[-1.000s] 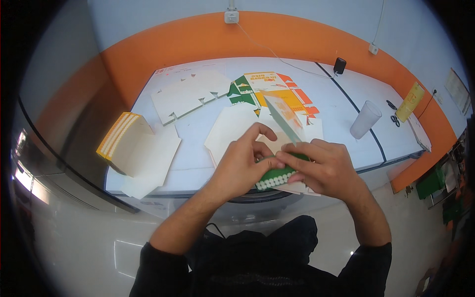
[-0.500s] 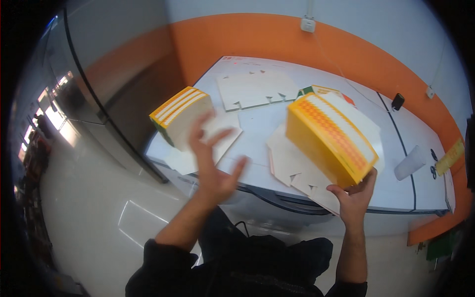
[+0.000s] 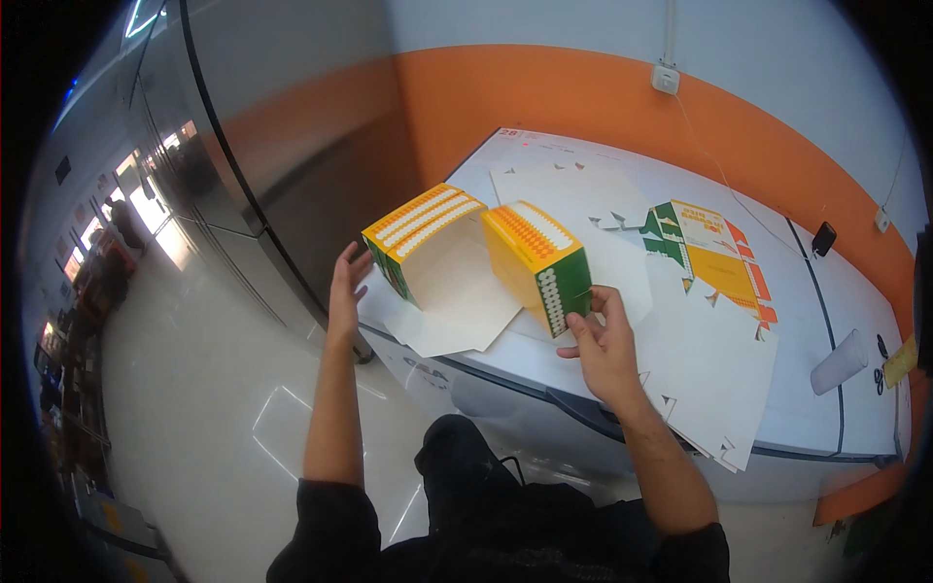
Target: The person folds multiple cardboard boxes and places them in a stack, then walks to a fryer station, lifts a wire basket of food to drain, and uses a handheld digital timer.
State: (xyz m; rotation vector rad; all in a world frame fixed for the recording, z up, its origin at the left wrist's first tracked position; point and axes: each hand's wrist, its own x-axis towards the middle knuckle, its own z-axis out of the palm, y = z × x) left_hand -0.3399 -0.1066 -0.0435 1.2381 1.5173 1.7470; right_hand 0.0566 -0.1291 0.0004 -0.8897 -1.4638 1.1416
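Observation:
My right hand (image 3: 606, 342) grips the near green end of a yellow-and-green cardboard box (image 3: 535, 255), thumb on one side and fingers behind. This box stands tilted beside a second, partly folded carton (image 3: 428, 219) with a yellow, white-striped top and a green side. The second carton's pale inner face looks toward the first box, and the two nearly meet at the far corners. By the left green side of that carton is my left hand (image 3: 347, 291), fingers apart; whether its fingertips touch the card I cannot tell. A white flat panel (image 3: 462, 325) lies under both boxes.
Flat die-cut cartons (image 3: 714, 257), some showing white backs, lie at the right of the white worktop (image 3: 826, 413). Beyond them are a translucent cup (image 3: 839, 361), scissors (image 3: 879, 376) and a small black object (image 3: 824, 238). A metal cabinet (image 3: 301, 136) stands left.
The box in my right hand has moved left, up beside the striped carton, uncovering the printed flat cartons. My left hand has gone from in front of the carton to its left side.

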